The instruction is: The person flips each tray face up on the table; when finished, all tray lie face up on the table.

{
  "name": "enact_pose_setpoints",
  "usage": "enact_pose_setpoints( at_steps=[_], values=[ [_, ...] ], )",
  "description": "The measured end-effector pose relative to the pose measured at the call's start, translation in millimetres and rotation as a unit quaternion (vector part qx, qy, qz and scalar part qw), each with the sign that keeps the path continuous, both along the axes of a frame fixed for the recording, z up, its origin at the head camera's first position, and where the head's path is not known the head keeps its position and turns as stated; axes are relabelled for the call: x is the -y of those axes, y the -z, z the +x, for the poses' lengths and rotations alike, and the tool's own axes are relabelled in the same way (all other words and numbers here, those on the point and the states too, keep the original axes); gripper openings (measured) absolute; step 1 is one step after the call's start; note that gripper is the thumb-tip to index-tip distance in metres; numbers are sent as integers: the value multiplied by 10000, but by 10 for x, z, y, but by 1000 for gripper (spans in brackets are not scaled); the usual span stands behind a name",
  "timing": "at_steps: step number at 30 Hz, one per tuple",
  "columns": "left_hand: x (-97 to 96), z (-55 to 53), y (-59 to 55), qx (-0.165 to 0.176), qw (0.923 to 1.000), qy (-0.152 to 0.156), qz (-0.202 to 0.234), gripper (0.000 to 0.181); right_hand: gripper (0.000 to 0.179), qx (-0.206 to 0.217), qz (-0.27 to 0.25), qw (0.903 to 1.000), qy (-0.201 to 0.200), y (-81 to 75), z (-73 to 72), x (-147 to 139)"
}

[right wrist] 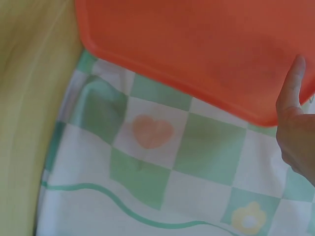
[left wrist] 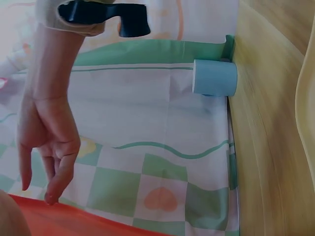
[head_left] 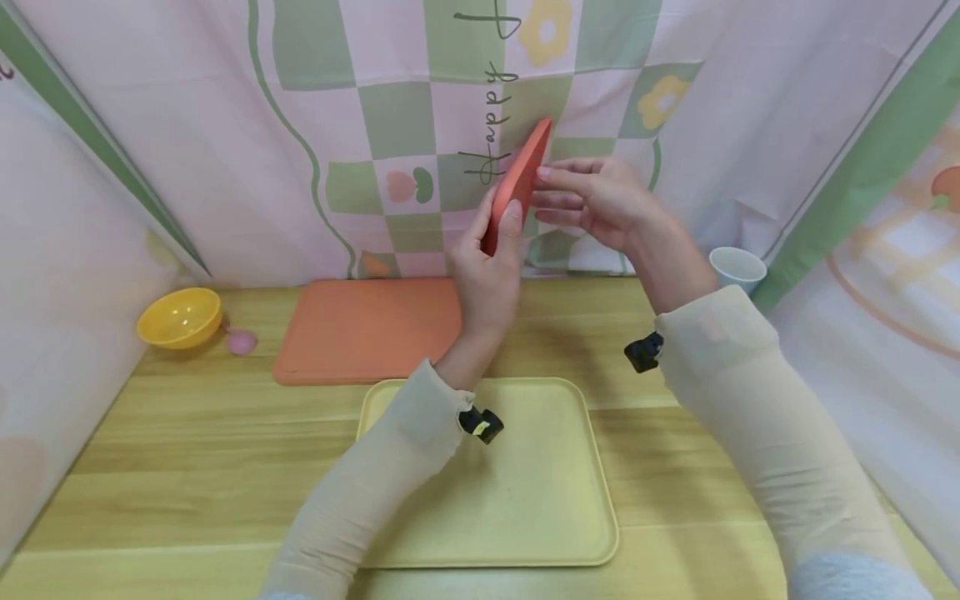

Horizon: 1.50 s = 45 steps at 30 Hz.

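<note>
The head view faces forward, downward; nearer, sideways wrist views share the curtain (head_left: pixel 397 121).

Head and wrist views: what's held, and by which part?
Orange-red tray: left hand grips its edge near a corner, thumb on the face. Whether right hand touches it is unclear.

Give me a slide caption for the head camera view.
Left hand gripping a tilted red tray, right hand beside it, yellow tray on the table.
</note>
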State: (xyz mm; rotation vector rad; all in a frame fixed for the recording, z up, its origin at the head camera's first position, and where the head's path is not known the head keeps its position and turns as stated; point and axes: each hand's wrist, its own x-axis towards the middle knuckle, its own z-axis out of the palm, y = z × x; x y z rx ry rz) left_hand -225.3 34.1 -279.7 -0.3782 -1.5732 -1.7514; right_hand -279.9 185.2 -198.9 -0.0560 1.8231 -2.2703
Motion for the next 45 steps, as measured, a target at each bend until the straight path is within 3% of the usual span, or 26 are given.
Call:
enact_pose_setpoints(
  at_steps=[6, 10, 15, 18, 21, 26, 31, 34, 38, 42, 45],
  values=[
    [36, -32, -8, 168, 9992, -50, 351, 35, 56, -122, 203, 9996, -171, 245, -35, -15],
    [91, -91, -12, 104, 9984, -171, 538, 35, 44, -66, 406, 9987, -311, 432, -28, -44],
    [193, -187, -10, 170, 9947, -91, 1011, 31, 32, 65, 384, 9983, -441, 697, 20, -127],
    [246, -243, -18, 481, 9856, 50, 1618, 31, 39, 214, 401, 9978, -475, 838, 59, -195],
    [289, -296, -36, 756, 9714, 104, 2246, 32, 48, 303, 478, 9968, -567, 948, 85, -271],
    [353, -335, -48, 930, 9563, 172, 2768, 34, 44, 351, 605, 9960, -548, 1110, 117, -395],
    [395, -350, -24, 864, 9485, 316, 3032, 22, 42, 394, 527, 9978, 76, 1321, 134, -535],
    [417, -362, -20, 783, 9443, 401, 3170, 36, 50, 507, 378, 9964, 568, 1442, 136, -608],
    [447, -369, -33, 741, 9306, 586, 3537, 44, 61, 811, 354, 9920, 895, 1565, 140, -694],
    [477, -362, -52, 713, 9154, 839, 3872, 41, 63, 992, 168, 9936, 518, 1658, 136, -758],
    [502, -361, -62, 669, 9084, 948, 4017, 39, 47, 1135, -370, 9927, 190, 1714, 143, -781]
  ],
)
